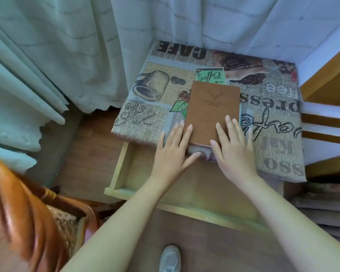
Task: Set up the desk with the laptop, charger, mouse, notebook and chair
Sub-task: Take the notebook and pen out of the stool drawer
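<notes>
A brown notebook (212,110) with an embossed emblem lies flat on the desk (273,122), which is covered by a coffee-print cloth. My left hand (173,152) rests with straight fingers on the notebook's near left corner and the cloth beside it. My right hand (234,146) lies flat on the notebook's near right corner. The wooden chair (28,213) with a woven seat stands at the lower left, apart from the desk. No laptop, charger or mouse shows.
An open, empty wooden drawer (122,173) juts out from under the desk's front edge, below my forearms. Pale curtains (67,55) hang left and behind. Wooden furniture (330,79) stands to the right. My shoe (170,259) is on the wood floor.
</notes>
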Available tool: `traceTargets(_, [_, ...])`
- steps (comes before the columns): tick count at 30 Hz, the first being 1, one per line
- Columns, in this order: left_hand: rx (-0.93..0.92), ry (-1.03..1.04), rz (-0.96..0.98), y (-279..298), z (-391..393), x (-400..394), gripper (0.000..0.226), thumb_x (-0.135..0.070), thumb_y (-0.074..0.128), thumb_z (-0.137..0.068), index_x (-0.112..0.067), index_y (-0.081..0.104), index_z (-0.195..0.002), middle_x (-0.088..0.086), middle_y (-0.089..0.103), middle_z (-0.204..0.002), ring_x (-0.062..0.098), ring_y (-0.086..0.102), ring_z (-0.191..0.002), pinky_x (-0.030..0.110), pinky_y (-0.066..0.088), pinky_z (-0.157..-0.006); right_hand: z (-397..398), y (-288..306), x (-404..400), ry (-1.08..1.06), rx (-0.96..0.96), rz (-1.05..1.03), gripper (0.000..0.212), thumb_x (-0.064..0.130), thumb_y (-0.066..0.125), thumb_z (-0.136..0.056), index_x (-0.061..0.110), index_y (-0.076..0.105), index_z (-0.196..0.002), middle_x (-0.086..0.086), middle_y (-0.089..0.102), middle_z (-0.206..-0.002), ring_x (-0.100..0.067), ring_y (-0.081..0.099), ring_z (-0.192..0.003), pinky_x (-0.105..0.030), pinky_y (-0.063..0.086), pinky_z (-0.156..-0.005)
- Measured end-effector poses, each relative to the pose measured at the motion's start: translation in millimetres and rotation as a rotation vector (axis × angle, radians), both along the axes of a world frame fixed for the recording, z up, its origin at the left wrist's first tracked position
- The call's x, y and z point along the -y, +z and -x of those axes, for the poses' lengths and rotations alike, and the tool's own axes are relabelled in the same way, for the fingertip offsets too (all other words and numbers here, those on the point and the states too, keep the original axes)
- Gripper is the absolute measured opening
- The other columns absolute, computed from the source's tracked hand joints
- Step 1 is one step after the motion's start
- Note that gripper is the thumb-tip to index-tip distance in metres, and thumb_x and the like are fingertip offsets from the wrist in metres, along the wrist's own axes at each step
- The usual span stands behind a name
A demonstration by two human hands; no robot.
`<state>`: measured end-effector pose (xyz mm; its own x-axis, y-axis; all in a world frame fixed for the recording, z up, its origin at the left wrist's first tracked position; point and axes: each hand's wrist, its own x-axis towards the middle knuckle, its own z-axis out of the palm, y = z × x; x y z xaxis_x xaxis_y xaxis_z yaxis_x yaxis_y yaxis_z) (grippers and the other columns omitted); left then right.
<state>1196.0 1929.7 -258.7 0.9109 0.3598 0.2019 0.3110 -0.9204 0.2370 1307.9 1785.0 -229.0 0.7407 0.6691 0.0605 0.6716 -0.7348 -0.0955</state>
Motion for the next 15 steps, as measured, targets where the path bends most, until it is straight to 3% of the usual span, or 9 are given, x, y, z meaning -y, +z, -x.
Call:
traceTargets(5, [-0.021,-0.001,-0.005,-14,59,43,0.085,-0.07,0.039,-0.085,-0.018,0.027,-0.151,0.01,0.017,-0.16,0.02,0.014,-0.148,0.05,0.01,-0.116,43,-16,8,0.121,0.047,0.054,0.065,0.047,0.034,-0.093,0.011,0.025,-0.147,-0.014,0.023,-0.155,-0.029,0.02,-0.143,-0.056,0.011,-0.114])
traceTargets(10, [-0.08,-0.257,-0.159,-48,103,63,0.096,-0.081,0.043,-0.077,-0.022,0.029,-0.151,0.008,0.022,-0.159,0.025,0.018,-0.147,0.06,0.02,-0.112,53,-27,20,0.145,0.116,0.079,0.072,0.032,0.055,-0.089,0.009,0.019,-0.148,-0.015,0.02,-0.156,-0.033,0.02,-0.142,-0.057,0.017,-0.112])
traceTargets(15, [-0.13,-0.319,-0.357,-61,95,52,0.097,-0.081,0.038,-0.078,-0.019,0.026,-0.152,0.009,0.025,-0.158,0.025,0.022,-0.146,0.06,0.022,-0.111,53,-33,20,0.139,0.142,0.047,0.073,0.011,0.057,-0.086,0.011,0.018,-0.148,-0.013,0.018,-0.156,-0.032,0.019,-0.143,-0.057,0.019,-0.111])
